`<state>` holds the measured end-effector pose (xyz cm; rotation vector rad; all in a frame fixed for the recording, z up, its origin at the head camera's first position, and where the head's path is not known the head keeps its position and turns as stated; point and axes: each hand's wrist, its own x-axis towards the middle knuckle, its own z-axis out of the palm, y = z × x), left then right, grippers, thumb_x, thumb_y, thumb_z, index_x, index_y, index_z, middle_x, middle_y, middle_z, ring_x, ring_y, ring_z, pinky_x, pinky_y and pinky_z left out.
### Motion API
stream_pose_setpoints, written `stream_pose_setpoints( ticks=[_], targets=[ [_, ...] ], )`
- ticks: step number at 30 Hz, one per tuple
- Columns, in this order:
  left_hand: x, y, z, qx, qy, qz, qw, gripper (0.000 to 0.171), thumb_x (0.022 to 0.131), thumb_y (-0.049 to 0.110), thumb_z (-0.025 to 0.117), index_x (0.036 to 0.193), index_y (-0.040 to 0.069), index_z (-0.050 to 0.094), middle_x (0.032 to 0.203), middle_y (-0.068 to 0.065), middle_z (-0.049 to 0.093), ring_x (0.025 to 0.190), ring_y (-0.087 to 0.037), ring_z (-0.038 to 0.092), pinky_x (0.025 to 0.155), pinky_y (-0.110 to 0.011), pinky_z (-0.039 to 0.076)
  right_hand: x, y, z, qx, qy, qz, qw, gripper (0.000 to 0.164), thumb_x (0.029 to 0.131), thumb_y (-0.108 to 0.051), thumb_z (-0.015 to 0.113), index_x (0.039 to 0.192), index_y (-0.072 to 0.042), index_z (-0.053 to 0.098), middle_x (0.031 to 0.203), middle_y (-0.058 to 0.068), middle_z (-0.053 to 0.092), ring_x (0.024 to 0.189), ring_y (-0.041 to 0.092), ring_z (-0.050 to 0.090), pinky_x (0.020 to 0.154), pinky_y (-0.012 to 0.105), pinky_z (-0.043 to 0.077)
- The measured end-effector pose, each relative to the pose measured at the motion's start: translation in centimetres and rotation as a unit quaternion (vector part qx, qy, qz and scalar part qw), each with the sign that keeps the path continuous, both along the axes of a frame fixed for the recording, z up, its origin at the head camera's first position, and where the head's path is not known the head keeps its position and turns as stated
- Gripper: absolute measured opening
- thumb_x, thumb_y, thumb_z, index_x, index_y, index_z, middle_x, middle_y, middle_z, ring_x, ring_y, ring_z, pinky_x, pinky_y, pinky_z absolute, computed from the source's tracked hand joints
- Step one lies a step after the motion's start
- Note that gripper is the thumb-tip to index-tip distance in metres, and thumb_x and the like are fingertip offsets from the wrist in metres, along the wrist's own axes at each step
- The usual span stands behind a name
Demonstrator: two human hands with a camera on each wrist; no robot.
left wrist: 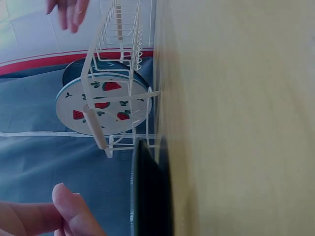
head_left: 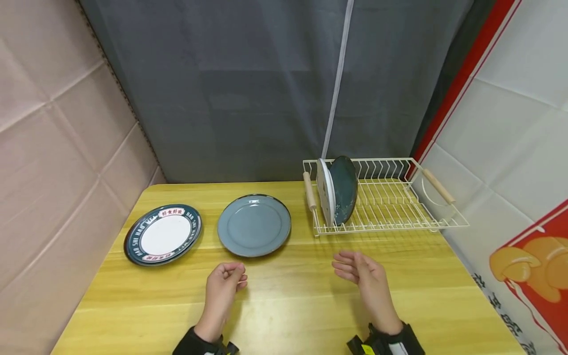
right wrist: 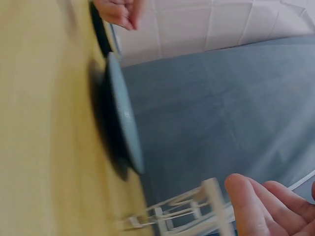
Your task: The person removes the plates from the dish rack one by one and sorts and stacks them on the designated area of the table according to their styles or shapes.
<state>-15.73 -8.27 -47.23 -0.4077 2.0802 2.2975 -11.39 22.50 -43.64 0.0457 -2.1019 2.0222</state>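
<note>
My left hand (head_left: pixel 225 286) hovers over the table just in front of a plain blue-grey plate (head_left: pixel 254 226), its fingers loosely bent and holding nothing. To the left lies a white plate (head_left: pixel 166 235) with a dark green lettered rim. My right hand (head_left: pixel 365 281) is over the table in front of the white wire dish rack (head_left: pixel 395 229), fingers relaxed and apart from anything. Two plates stand upright at the rack's left end: a white plate (head_left: pixel 326 192), which shows watermelon prints (left wrist: pixel 112 86) in the left wrist view, and a dark green plate (head_left: pixel 343 191) beside it.
The wooden table (head_left: pixel 293 315) meets a grey curtain (head_left: pixel 248 98) at the back. Pale panels stand left and right, the right panel (head_left: pixel 501 148) with red trim close to the rack. Wooden handles (head_left: pixel 438 186) sit at both ends of the rack.
</note>
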Motion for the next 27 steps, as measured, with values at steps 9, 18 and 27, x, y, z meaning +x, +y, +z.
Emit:
stream_pose_setpoints(
  ticks=[9, 18, 27],
  targets=[
    [1.0, 0.0, 1.0, -0.037, 0.002, -0.035, 0.9987, 0.018, 0.096, 0.007, 0.066, 0.105, -0.007, 0.059, 0.093, -0.013, 0.067, 0.077, -0.02, 0.066, 0.067, -0.027, 0.059, -1.9, 0.9, 3.7, 0.036, 0.086, -0.032, 0.995, 0.049, 0.111, -0.026, 0.035, 0.122, 0.013, 0.061, 0.117, 0.027, 0.068, 0.098, 0.024, 0.072, 0.083, 0.034, 0.059],
    [1.4, 0.1, 0.4, -0.085, 0.018, -0.057, 0.9946, 0.02, 0.095, 0.013, 0.07, 0.102, -0.005, 0.063, 0.09, -0.015, 0.069, 0.079, -0.023, 0.066, 0.068, -0.026, 0.058, -4.2, 1.9, 5.9, 0.15, 0.177, -0.176, 0.957, 0.035, 0.108, -0.017, 0.046, 0.114, 0.009, 0.068, 0.11, 0.02, 0.072, 0.096, 0.003, 0.069, 0.083, 0.017, 0.056],
    [1.9, 0.2, 0.7, -0.105, 0.033, -0.071, 0.9913, 0.027, 0.095, 0.019, 0.071, 0.11, -0.003, 0.066, 0.097, -0.015, 0.07, 0.086, -0.026, 0.067, 0.07, -0.025, 0.058, -6.9, 2.5, 6.0, 0.24, 0.105, -0.253, 0.931, 0.041, 0.106, -0.033, 0.05, 0.126, -0.001, 0.066, 0.123, 0.013, 0.069, 0.112, 0.027, 0.066, 0.097, 0.036, 0.054]
  ],
)
